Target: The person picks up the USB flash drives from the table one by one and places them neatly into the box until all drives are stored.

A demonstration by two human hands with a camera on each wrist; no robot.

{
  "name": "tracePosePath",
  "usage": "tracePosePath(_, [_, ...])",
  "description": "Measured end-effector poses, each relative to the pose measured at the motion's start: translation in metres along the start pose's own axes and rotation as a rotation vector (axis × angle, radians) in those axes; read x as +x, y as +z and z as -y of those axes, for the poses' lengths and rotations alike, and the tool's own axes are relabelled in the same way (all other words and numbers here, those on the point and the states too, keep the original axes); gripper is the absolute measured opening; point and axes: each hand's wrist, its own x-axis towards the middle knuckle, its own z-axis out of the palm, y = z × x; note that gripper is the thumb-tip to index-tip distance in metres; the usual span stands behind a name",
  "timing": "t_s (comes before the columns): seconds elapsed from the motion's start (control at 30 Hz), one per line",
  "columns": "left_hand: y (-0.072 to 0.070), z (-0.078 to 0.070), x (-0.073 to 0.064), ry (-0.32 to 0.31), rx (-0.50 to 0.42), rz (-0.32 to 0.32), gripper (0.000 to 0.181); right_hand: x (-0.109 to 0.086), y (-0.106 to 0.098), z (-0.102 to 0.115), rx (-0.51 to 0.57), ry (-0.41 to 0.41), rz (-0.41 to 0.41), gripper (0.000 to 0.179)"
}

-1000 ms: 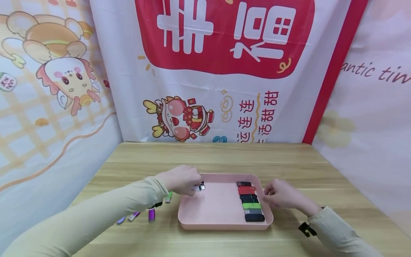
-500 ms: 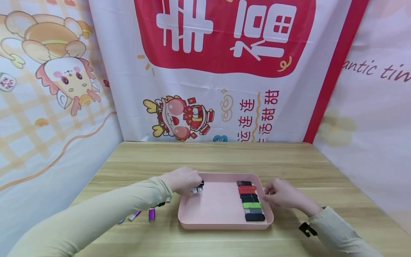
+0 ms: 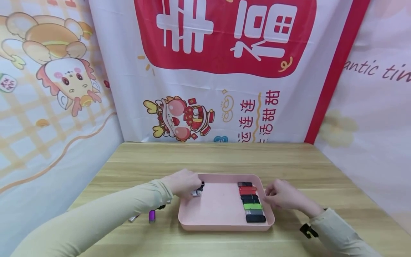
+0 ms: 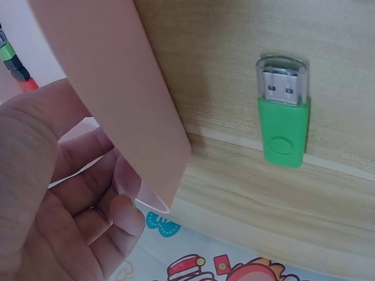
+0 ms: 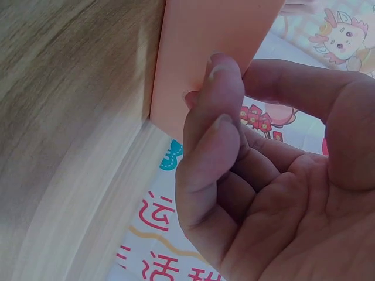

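A pink tray (image 3: 221, 227) sits on the table. My left hand (image 3: 183, 182) reaches over its left rim, fingers curled down inside. At those fingers is a USB flash drive (image 3: 196, 193) with a pale, silvery end, and a black flash drive (image 3: 202, 185) lies just beyond it. The tray wall hides the left fingertips in the left wrist view. My right hand (image 3: 282, 194) grips the tray's right wall, thumb over the rim and bent fingers against the outer side. Several flash drives, black, red (image 3: 248, 190), lime green (image 3: 252, 206) and grey, lie in a column along the tray's right side.
Left of the tray, a green flash drive (image 4: 283, 132) with a clear cap lies on the wooden table (image 3: 224, 157). A purple flash drive (image 3: 152, 216) and another silvery one (image 3: 133, 218) lie nearer the front, partly by the left sleeve. Printed cloth walls surround the table.
My left hand has shifted slightly toward the near side of the tray, and the silvery-ended flash drive has moved nearer with it. My right hand keeps its place on the tray's right wall.
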Motion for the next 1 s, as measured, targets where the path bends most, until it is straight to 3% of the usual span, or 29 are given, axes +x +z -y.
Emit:
tracePosePath(0.3, [0.0006, 0.0005, 0.0005, -0.038, -0.041, 0.043, 0.022, 0.0013, -0.0003, -0.0003, -0.026, 0.004, -0.009, 0.011])
tracePosePath(0.73, [0.0061, -0.0020, 0.0026, -0.029, -0.022, 0.039, 0.017, -0.0004, 0.0008, -0.0003, -0.006, -0.001, 0.004, 0.011])
tracePosePath(1.0, [0.0015, -0.0009, 0.0015, -0.029, -0.001, 0.012, 0.018, 0.0004, -0.0009, 0.0032, -0.008, 0.015, -0.005, 0.010])
